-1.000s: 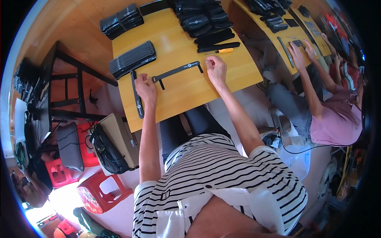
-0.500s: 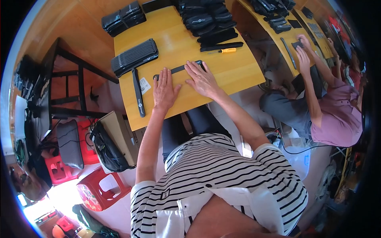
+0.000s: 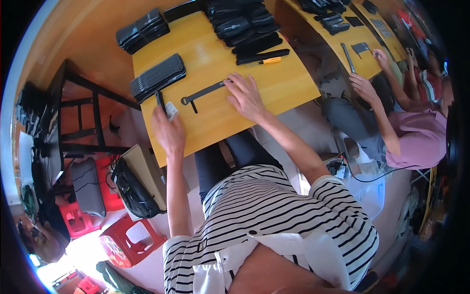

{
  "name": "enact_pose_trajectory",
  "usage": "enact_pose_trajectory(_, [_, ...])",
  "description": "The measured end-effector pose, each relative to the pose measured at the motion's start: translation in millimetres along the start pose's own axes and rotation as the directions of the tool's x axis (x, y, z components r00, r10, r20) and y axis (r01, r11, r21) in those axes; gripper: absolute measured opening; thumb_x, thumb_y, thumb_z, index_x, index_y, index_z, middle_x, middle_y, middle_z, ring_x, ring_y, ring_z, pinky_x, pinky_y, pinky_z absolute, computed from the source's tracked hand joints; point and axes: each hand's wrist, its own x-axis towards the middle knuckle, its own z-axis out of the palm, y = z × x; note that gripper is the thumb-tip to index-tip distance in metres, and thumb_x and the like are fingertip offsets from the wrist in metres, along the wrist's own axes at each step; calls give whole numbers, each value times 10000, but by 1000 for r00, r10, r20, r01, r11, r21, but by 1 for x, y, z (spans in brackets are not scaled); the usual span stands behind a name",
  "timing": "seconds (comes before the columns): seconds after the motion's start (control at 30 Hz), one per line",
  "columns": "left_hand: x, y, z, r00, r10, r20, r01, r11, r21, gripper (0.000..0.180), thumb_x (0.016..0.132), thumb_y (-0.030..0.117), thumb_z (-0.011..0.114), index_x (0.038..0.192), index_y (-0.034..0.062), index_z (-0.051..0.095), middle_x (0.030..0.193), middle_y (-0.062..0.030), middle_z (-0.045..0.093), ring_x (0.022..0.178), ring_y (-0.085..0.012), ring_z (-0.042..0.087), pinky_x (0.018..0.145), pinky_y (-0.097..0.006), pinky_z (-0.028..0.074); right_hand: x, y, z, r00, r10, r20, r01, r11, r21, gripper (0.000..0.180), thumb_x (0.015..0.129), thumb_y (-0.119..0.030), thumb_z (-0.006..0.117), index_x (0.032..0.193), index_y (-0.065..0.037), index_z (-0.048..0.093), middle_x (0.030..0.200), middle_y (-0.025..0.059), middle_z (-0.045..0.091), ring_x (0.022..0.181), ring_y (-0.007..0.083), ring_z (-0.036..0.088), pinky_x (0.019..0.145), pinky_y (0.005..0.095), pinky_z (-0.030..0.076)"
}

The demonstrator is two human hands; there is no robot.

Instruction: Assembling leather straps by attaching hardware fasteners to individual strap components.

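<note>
On the yellow table (image 3: 215,127) in front of me lies a flat black strap (image 3: 205,91) with a ring-shaped left end. A short black strip (image 3: 194,107) sticks out from under it. My right hand (image 3: 247,98) rests with spread fingers at the strap's right end. Over at the table's left side, my left hand (image 3: 169,132) covers most of a second black strap (image 3: 159,98), whose far end shows above the fingers. Motion blurs those fingers, so their grip is unclear. A white printed label (image 3: 171,110) lies beside this hand.
Beyond my hands are a neat stack of black straps (image 3: 159,76), a bundled black pile (image 3: 142,32), more black pouches (image 3: 240,22) and an orange-handled screwdriver (image 3: 267,61). A co-worker (image 3: 416,127) sits at the right-hand table. Red stools (image 3: 132,240) stand lower left.
My left hand has left the middle strap and moved left onto the second strap. My right hand stays at the strap's right end. The co-worker's dark piece now lies on their table.
</note>
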Motion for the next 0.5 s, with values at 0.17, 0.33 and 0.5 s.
enact_pose_trajectory(0.17, [-23,-22,-23,911,-370,183,328,918,223,539,747,248,658,1154,-38,450,1036,-229,503,985,-368,488,812,-441,393,-4,59,-26,944,194,-266,-202,979,-2,274,724,-43,622,996,-57,588,937,95,526,911,273,499,793,409,393])
enact_pose_trajectory(0.33, [-30,-44,-14,904,-383,189,362,922,140,440,726,278,676,1035,2,527,781,-160,599,741,-340,573,718,-413,445,1,120,-34,970,175,-168,-202,967,-156,243,728,-25,617,969,-49,605,933,81,526,892,255,502,771,374,417])
enact_pose_trajectory(0.5, [-36,-65,-14,907,-385,168,374,923,95,299,722,191,642,941,14,541,696,-125,605,571,-258,567,567,-373,450,9,131,-29,999,-1,40,10,975,-222,280,742,-18,614,1019,-37,576,955,77,505,902,241,483,786,357,412])
